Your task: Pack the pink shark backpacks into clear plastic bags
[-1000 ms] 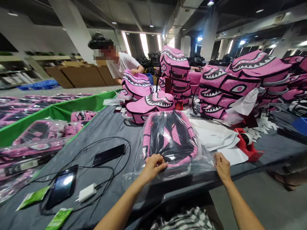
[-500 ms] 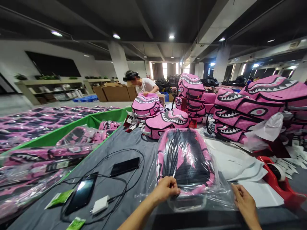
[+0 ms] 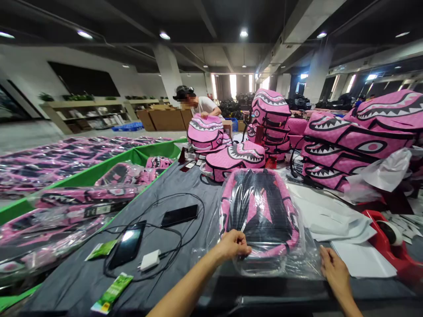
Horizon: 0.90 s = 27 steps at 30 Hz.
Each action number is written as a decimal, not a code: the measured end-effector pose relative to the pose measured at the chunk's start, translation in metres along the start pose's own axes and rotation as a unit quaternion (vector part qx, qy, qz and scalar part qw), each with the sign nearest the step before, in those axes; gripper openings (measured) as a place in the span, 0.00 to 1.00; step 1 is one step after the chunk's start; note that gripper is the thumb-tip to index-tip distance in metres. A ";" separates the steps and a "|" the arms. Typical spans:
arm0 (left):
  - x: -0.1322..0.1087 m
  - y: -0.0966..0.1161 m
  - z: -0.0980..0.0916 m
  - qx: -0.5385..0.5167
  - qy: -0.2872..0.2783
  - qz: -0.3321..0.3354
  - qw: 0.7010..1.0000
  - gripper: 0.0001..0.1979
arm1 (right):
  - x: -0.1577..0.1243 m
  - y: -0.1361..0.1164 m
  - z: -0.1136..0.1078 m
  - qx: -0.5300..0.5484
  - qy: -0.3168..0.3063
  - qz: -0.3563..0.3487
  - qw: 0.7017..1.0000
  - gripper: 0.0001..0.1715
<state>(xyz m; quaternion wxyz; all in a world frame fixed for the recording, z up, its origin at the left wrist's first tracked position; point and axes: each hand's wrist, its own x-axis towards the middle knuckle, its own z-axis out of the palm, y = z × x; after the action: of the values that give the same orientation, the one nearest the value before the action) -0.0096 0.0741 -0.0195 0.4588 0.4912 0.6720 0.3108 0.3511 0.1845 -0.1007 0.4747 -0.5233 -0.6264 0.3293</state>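
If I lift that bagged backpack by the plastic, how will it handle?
Probably slippery: the bag is glossy and loose round the backpack. Likely floppy, since it lies flat. Left hand pinches only film, which may stretch.

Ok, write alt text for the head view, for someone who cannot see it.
A person's left hand pinches the near edge of a clear bag holding a pink backpack on a grey table; the right hand lies flat at its corner. Piled shark-mouth backpacks stand behind, and a co-worker handles one at the far end.
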 end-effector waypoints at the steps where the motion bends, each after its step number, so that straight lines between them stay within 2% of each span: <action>1: 0.000 0.001 0.000 -0.007 -0.010 -0.001 1.000 0.23 | -0.001 -0.006 0.000 0.006 0.003 0.042 0.999 0.34; 3: -0.002 0.002 -0.002 -0.020 -0.028 0.004 0.999 0.25 | -0.003 -0.021 0.000 0.009 0.013 0.087 0.996 0.39; 9: -0.006 0.002 -0.006 -0.031 -0.043 0.020 0.998 0.28 | -0.010 -0.046 -0.005 0.003 0.048 0.094 0.994 0.40; 15: -0.005 -0.002 -0.003 -0.015 -0.040 0.023 0.999 0.30 | -0.011 -0.042 -0.003 -0.012 0.062 0.075 0.995 0.41; 19: -0.004 0.000 -0.004 0.003 -0.031 0.026 0.999 0.29 | -0.006 -0.036 -0.003 0.010 0.035 0.094 0.995 0.39; 21: -0.005 0.003 -0.005 0.012 -0.033 0.032 0.999 0.29 | 0.000 -0.033 -0.018 0.017 0.038 0.104 0.994 0.40; 23: -0.006 0.008 -0.006 0.026 -0.043 0.037 0.998 0.30 | 0.010 -0.031 -0.047 -0.014 0.082 0.088 0.993 0.40; 25: -0.008 0.010 -0.007 0.049 -0.054 0.043 0.996 0.31 | 0.022 -0.031 -0.090 -0.095 0.144 0.046 0.984 0.37; 27: -0.008 0.007 -0.009 0.070 -0.062 0.048 0.994 0.34 | 0.034 -0.032 -0.137 -0.207 0.185 0.024 0.960 0.33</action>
<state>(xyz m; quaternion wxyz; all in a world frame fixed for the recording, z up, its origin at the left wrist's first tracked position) -0.0143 0.0693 -0.0077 0.4485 0.5723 0.6380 0.2535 0.4686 0.1985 -0.0173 0.4555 -0.6768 -0.5695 0.1008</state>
